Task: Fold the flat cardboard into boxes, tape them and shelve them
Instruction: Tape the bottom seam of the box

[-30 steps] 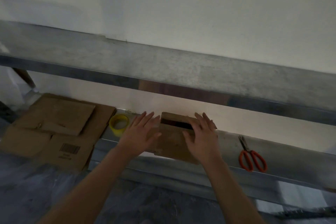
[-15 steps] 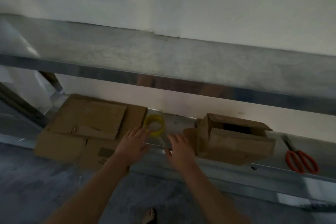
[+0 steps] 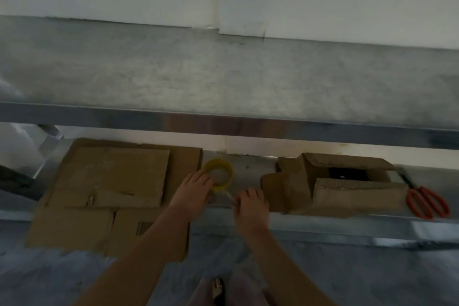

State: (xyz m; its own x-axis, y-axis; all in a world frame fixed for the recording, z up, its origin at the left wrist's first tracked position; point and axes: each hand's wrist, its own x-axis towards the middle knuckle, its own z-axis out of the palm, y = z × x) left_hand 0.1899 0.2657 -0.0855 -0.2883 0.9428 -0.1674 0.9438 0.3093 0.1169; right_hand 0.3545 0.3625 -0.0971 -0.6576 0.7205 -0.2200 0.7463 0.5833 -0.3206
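Observation:
A yellow roll of tape (image 3: 218, 174) lies on the lower metal shelf (image 3: 323, 222). My left hand (image 3: 192, 194) rests on the roll's near left side, fingers curled over it. My right hand (image 3: 250, 204) pinches a clear strip of tape end (image 3: 229, 196) drawn out from the roll. To the right stands a folded cardboard box (image 3: 332, 184), its top flaps partly open with a dark gap showing. A stack of flat cardboard (image 3: 111, 181) lies on the left of the shelf, hanging over its front edge.
Orange-handled scissors (image 3: 427, 200) lie on the shelf right of the box. A wide metal upper shelf (image 3: 223, 82) spans the view above, against a white wall. A shelf leg (image 3: 47, 149) stands at far left. My feet show on the grey floor below.
Both hands left the box and moved left to the tape roll. The left hand now sits on the roll and the right hand pinches the tape end. The view shifted left.

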